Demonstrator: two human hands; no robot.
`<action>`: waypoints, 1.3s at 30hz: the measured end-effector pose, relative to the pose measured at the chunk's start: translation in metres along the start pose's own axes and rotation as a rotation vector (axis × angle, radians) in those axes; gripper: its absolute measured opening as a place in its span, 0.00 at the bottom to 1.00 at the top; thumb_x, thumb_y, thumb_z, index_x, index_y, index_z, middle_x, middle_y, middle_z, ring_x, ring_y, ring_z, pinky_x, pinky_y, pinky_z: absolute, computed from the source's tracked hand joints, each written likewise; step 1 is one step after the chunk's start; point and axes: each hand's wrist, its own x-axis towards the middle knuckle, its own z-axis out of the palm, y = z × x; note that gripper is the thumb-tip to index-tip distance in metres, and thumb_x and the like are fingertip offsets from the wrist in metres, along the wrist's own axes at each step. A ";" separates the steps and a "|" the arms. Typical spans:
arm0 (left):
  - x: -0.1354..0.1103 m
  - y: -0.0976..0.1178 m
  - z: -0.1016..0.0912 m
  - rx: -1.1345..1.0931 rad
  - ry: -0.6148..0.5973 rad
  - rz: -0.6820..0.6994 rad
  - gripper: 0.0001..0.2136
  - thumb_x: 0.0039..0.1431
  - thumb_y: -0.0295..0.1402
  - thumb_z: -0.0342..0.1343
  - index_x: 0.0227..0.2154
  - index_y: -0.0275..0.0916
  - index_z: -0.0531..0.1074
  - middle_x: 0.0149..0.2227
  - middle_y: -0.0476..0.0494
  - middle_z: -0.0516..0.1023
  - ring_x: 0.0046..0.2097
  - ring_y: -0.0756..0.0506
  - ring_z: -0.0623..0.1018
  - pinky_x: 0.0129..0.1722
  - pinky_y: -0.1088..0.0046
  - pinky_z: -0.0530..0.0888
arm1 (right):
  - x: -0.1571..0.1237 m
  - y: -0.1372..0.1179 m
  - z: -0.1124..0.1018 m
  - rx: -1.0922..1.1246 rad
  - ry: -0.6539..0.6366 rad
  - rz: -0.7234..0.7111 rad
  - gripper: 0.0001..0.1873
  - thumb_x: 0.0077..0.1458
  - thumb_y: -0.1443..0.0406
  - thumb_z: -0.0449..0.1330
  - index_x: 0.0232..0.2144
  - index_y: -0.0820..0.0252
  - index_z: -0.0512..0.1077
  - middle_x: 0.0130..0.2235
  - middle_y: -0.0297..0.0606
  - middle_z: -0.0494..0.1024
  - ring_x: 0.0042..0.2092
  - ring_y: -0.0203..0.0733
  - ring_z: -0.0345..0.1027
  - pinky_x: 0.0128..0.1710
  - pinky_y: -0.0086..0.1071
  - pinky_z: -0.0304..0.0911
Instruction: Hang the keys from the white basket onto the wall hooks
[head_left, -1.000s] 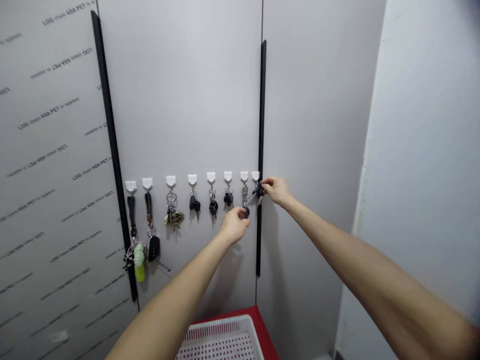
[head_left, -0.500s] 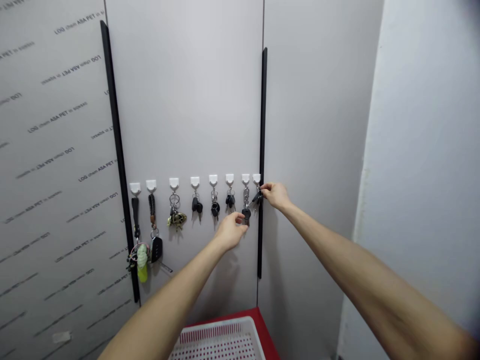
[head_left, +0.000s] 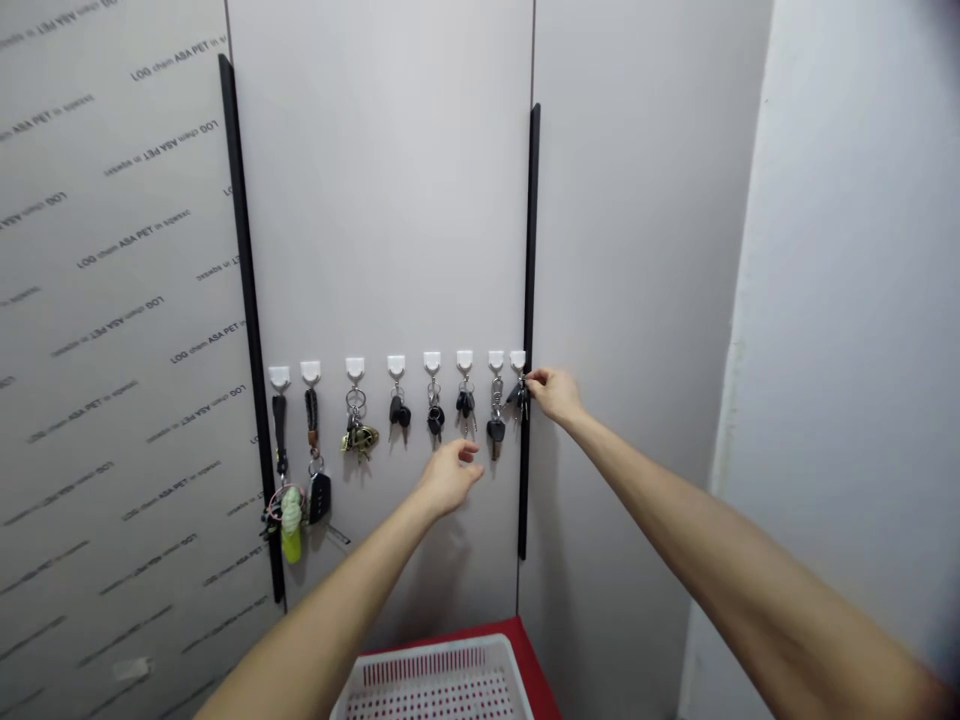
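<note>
A row of white hooks (head_left: 396, 364) runs across a grey cabinet door, each with keys hanging from it. My right hand (head_left: 554, 392) pinches the black key bunch (head_left: 517, 394) at the rightmost hook (head_left: 517, 359). My left hand (head_left: 448, 475) hovers just below and left of the black key (head_left: 496, 430) on the second hook from the right, fingers loosely apart, holding nothing. Further left hang more black keys (head_left: 435, 417), a brass-coloured bunch (head_left: 359, 437), a car fob (head_left: 319, 495) and a bunch with a green charm (head_left: 289, 520).
Long black vertical handles (head_left: 529, 330) run along the cabinet doors. A white perforated basket (head_left: 435, 685) sits on a red surface (head_left: 536, 670) below. A pale wall (head_left: 847, 300) closes in on the right. The left panel (head_left: 105, 300) bears printed protective film.
My left hand has let go of the black key on the second hook from the right and dropped down and left. My right hand stays at the rightmost hook, pinching its keys.
</note>
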 end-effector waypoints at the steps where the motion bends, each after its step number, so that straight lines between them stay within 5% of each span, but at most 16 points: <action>1: -0.003 -0.005 -0.002 -0.024 0.002 -0.008 0.14 0.39 0.29 0.49 0.34 0.35 0.64 0.34 0.44 0.67 0.28 0.53 0.66 0.27 0.79 0.63 | -0.006 0.002 0.000 -0.006 0.031 0.007 0.10 0.40 0.67 0.48 0.25 0.62 0.68 0.25 0.36 0.71 0.27 0.33 0.62 0.29 0.26 0.55; 5: -0.018 -0.046 -0.007 -0.129 0.084 -0.086 0.14 0.37 0.26 0.49 0.32 0.32 0.64 0.22 0.50 0.65 0.21 0.56 0.62 0.21 0.81 0.59 | -0.061 0.011 0.019 0.036 0.040 0.037 0.14 0.41 0.66 0.45 0.31 0.63 0.66 0.22 0.34 0.68 0.25 0.33 0.60 0.25 0.26 0.54; 7: -0.028 -0.069 -0.008 -0.201 0.157 -0.150 0.15 0.37 0.24 0.48 0.33 0.31 0.62 0.15 0.56 0.58 0.17 0.57 0.58 0.19 0.82 0.57 | -0.104 0.010 0.042 0.104 -0.236 -0.019 0.16 0.39 0.69 0.45 0.34 0.64 0.64 0.18 0.31 0.64 0.21 0.31 0.56 0.22 0.24 0.52; 9: -0.039 -0.084 -0.012 -0.293 0.222 -0.188 0.20 0.37 0.23 0.46 0.39 0.30 0.57 0.13 0.59 0.54 0.16 0.58 0.54 0.17 0.82 0.55 | -0.144 0.001 0.066 0.174 -0.654 -0.113 0.22 0.36 0.72 0.46 0.39 0.65 0.61 0.14 0.26 0.59 0.17 0.29 0.52 0.18 0.23 0.49; 11: -0.048 -0.083 -0.021 -0.374 0.283 -0.142 0.26 0.38 0.22 0.46 0.45 0.31 0.50 0.13 0.60 0.53 0.15 0.58 0.53 0.17 0.83 0.55 | -0.171 -0.019 0.079 0.301 -0.863 -0.193 0.32 0.34 0.75 0.46 0.47 0.63 0.50 0.14 0.23 0.57 0.16 0.27 0.49 0.18 0.21 0.48; 13: -0.057 -0.066 -0.037 -0.418 0.341 -0.008 0.30 0.39 0.23 0.46 0.48 0.34 0.43 0.14 0.60 0.54 0.17 0.58 0.55 0.19 0.84 0.56 | -0.178 -0.049 0.075 0.469 -0.795 -0.233 0.36 0.36 0.75 0.46 0.50 0.61 0.40 0.15 0.23 0.57 0.17 0.27 0.49 0.19 0.21 0.49; 17: -0.072 -0.011 -0.076 -0.434 0.398 0.304 0.33 0.40 0.25 0.48 0.49 0.43 0.37 0.16 0.59 0.55 0.19 0.58 0.57 0.22 0.84 0.59 | -0.156 -0.111 0.040 0.847 -0.439 -0.304 0.38 0.41 0.71 0.48 0.50 0.55 0.31 0.17 0.24 0.56 0.18 0.28 0.49 0.20 0.23 0.50; 20: -0.076 0.009 -0.092 -0.444 0.397 0.380 0.34 0.40 0.24 0.48 0.49 0.43 0.36 0.16 0.59 0.55 0.19 0.58 0.57 0.21 0.83 0.59 | -0.143 -0.134 0.025 1.006 -0.369 -0.332 0.39 0.41 0.71 0.49 0.50 0.52 0.29 0.16 0.23 0.55 0.18 0.28 0.49 0.19 0.24 0.50; 32: -0.070 -0.015 -0.094 -0.449 0.397 0.330 0.33 0.40 0.25 0.48 0.49 0.44 0.38 0.15 0.59 0.54 0.18 0.58 0.57 0.21 0.83 0.59 | -0.151 -0.144 0.046 1.044 -0.462 -0.286 0.37 0.41 0.69 0.50 0.50 0.55 0.33 0.15 0.22 0.54 0.17 0.26 0.48 0.18 0.21 0.49; 34: -0.066 -0.030 -0.101 -0.369 0.505 0.264 0.31 0.40 0.26 0.49 0.49 0.43 0.41 0.17 0.57 0.58 0.20 0.57 0.61 0.24 0.81 0.61 | -0.149 -0.140 0.058 0.963 -0.500 -0.236 0.35 0.41 0.68 0.50 0.50 0.58 0.38 0.16 0.23 0.55 0.17 0.26 0.49 0.19 0.22 0.50; 39: -0.048 -0.079 -0.119 0.070 1.043 -0.103 0.31 0.35 0.33 0.53 0.45 0.39 0.48 0.40 0.41 0.62 0.41 0.47 0.64 0.38 0.71 0.61 | -0.132 -0.142 0.095 0.629 -0.428 -0.096 0.24 0.39 0.64 0.50 0.42 0.67 0.58 0.28 0.36 0.65 0.26 0.31 0.58 0.28 0.27 0.56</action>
